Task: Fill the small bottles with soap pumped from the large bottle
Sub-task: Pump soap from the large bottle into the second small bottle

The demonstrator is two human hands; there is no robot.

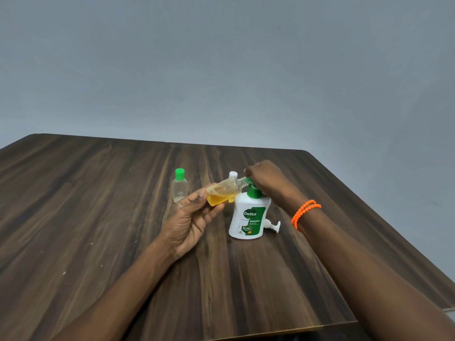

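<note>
A plain grey wall backs a dark wood-grain surface that fills the lower half of the view. Both forearms reach in from the bottom edge, the right one wearing an orange beaded bracelet at the wrist. The large white and green soap bottle stands upright near the middle of the surface. The right hand lies on top of its green pump head, fingers bent over it. The left hand grips a small clear bottle by its base, tilted almost on its side, its threaded, uncapped neck at the pump's spout. Amber soap with some foam pools in the lower part of this bottle. A second small bottle, with a green cap and nearly empty, stands upright just to the left, apart from the hands. A white cap shows behind the tilted bottle. A white pump piece lies on the surface beside the large bottle's base.
</note>
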